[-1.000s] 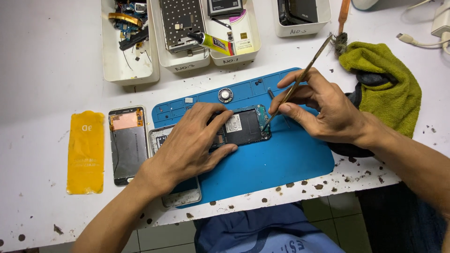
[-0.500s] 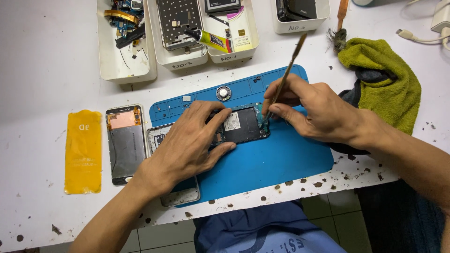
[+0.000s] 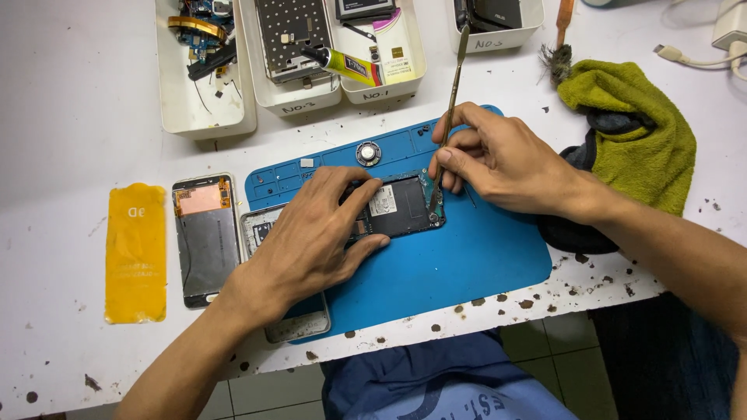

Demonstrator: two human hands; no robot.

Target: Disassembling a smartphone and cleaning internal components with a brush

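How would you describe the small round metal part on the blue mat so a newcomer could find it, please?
Find the blue mat at the table's middle. Along its far edge, beyond the left hand, lies the round part: the only silver disc there.

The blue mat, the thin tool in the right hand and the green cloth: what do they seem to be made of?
Blue mat: probably silicone or rubber, matte, with moulded recesses along its top edge. Thin tool in the right hand: looks like metal, slim and flat with a dull brassy sheen. Green cloth: soft fabric, likely terry or microfibre, fuzzy and crumpled.
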